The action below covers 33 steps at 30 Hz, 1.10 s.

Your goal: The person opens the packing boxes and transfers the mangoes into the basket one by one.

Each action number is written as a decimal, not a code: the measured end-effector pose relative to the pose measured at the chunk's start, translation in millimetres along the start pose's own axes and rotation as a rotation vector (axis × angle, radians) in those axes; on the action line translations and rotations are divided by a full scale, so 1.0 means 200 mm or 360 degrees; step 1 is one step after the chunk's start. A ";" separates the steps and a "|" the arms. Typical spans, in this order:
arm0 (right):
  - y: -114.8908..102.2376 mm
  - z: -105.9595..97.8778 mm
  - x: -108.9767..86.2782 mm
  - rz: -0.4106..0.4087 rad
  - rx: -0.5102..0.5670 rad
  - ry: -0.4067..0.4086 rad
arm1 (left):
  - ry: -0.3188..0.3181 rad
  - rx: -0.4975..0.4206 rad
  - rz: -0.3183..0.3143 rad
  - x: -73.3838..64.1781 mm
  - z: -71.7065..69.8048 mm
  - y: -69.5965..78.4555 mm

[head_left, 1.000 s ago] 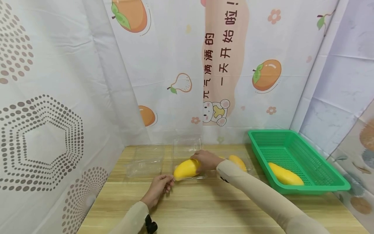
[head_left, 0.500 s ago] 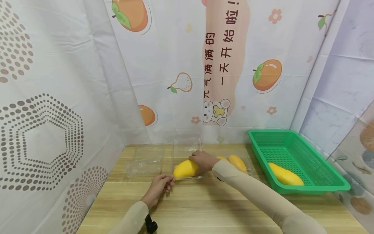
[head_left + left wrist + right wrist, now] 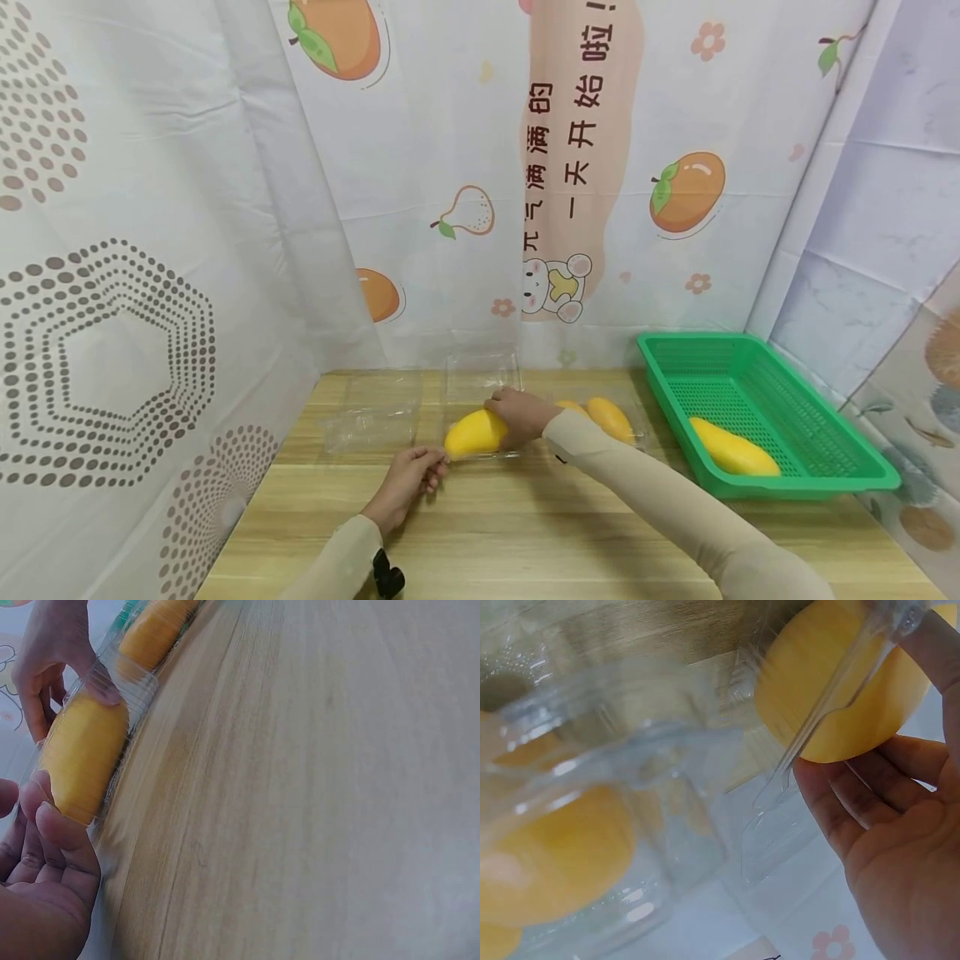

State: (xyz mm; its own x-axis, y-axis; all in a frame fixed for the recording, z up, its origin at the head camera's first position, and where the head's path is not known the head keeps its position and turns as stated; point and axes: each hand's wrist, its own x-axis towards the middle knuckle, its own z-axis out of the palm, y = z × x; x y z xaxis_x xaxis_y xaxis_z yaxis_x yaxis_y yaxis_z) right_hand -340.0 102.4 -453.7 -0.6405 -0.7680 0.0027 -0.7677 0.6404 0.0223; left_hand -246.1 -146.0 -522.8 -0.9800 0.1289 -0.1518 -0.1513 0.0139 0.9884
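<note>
A yellow mango (image 3: 472, 433) lies tilted in a clear plastic box (image 3: 482, 367) whose lid stands raised behind it. My right hand (image 3: 522, 412) grips the mango's right end from above; in the right wrist view its fingers (image 3: 889, 784) curl round the fruit beside the box's clear wall. At the near left corner, my left hand (image 3: 408, 483) pinches the box's edge. The left wrist view has this left hand (image 3: 49, 877) with bent fingertips against the box end, close to the mango (image 3: 86, 754). The thumb is partly out of that view.
Left of the hands sits another clear box (image 3: 375, 425), its lid open. To the right, a third clear box (image 3: 641, 433) holds mangoes (image 3: 609, 418). A green basket (image 3: 810, 482) with one mango (image 3: 733, 450) stands far right. Printed curtains hang behind the wooden table (image 3: 487, 533).
My right hand has shifted slightly left and lower with the mango, which now sits a little deeper in the box. My left hand has stayed at the box's corner.
</note>
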 end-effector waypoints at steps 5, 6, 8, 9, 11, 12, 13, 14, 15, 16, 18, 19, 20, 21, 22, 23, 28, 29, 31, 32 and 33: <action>0.01 0.01 0.00 -0.0044 -0.0014 0.0046 | 0.0009 0.0002 -0.0008 -0.01 0.00 0.00; 0.01 0.01 0.00 -0.0052 -0.0016 0.0052 | 0.0009 0.0000 -0.0009 -0.01 0.00 0.00; 0.01 0.02 0.00 -0.0064 -0.0029 0.0059 | 0.0010 -0.0004 -0.0008 -0.01 0.00 0.00; 0.01 0.02 0.00 -0.0071 -0.0031 0.0062 | 0.0010 -0.0007 -0.0005 -0.01 0.01 0.00; 0.01 0.02 0.00 -0.0083 -0.0034 0.0070 | 0.0011 -0.0010 -0.0004 -0.01 0.01 0.00; 0.01 0.02 0.00 -0.0084 -0.0033 0.0073 | 0.0012 -0.0011 -0.0002 -0.01 0.00 0.00; 0.01 0.02 0.00 -0.0084 -0.0034 0.0078 | 0.0013 -0.0011 0.0000 -0.01 0.00 0.00; 0.00 0.02 0.00 -0.0079 -0.0038 0.0077 | 0.0015 -0.0011 -0.0002 -0.01 0.00 0.00; 0.00 0.02 0.00 -0.0074 -0.0040 0.0076 | 0.0015 -0.0009 0.0000 -0.01 0.00 0.00; 0.00 0.02 0.00 -0.0064 -0.0047 0.0070 | 0.0014 -0.0007 -0.0002 -0.01 0.00 0.00; -0.01 0.02 0.00 -0.0044 -0.0056 0.0064 | 0.0013 -0.0007 0.0000 -0.01 0.00 0.00; -0.01 0.02 -0.01 -0.0040 -0.0059 0.0065 | 0.0015 -0.0007 0.0001 -0.01 0.00 0.00; -0.01 0.01 -0.01 -0.0036 -0.0067 0.0072 | 0.0020 -0.0007 -0.0001 -0.01 0.00 0.00; -0.01 0.01 -0.01 -0.0038 -0.0072 0.0085 | 0.0023 -0.0006 0.0000 -0.01 0.00 0.01; -0.01 0.00 -0.01 -0.0040 -0.0077 0.0100 | 0.0028 -0.0006 -0.0001 -0.01 0.00 0.01; 0.00 0.00 -0.02 -0.0047 -0.0081 0.0123 | 0.0033 -0.0003 0.0001 -0.01 0.00 0.01; 0.00 -0.03 -0.03 -0.0073 -0.0077 0.0216 | 0.0027 0.0001 0.0016 -0.01 0.00 0.01; 0.01 -0.03 -0.03 -0.0077 -0.0074 0.0230 | 0.0021 0.0000 0.0021 -0.02 0.00 0.01; 0.01 -0.04 -0.03 -0.0078 -0.0069 0.0251 | 0.0018 0.0001 0.0027 -0.02 0.00 0.01; 0.01 -0.04 -0.04 -0.0079 -0.0070 0.0262 | 0.0019 0.0001 0.0029 -0.02 0.00 0.01; 0.01 -0.05 -0.04 -0.0075 -0.0070 0.0270 | 0.0021 0.0001 0.0031 -0.02 0.00 0.01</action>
State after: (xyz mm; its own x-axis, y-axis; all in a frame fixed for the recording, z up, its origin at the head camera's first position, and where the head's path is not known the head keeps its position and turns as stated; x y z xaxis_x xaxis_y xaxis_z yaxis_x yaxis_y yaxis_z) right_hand -335.9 109.0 -443.5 -0.5888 -0.7904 0.1690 -0.7928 0.6054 0.0698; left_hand -242.5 -145.7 -521.2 -0.9843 0.1163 -0.1328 -0.1323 0.0121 0.9911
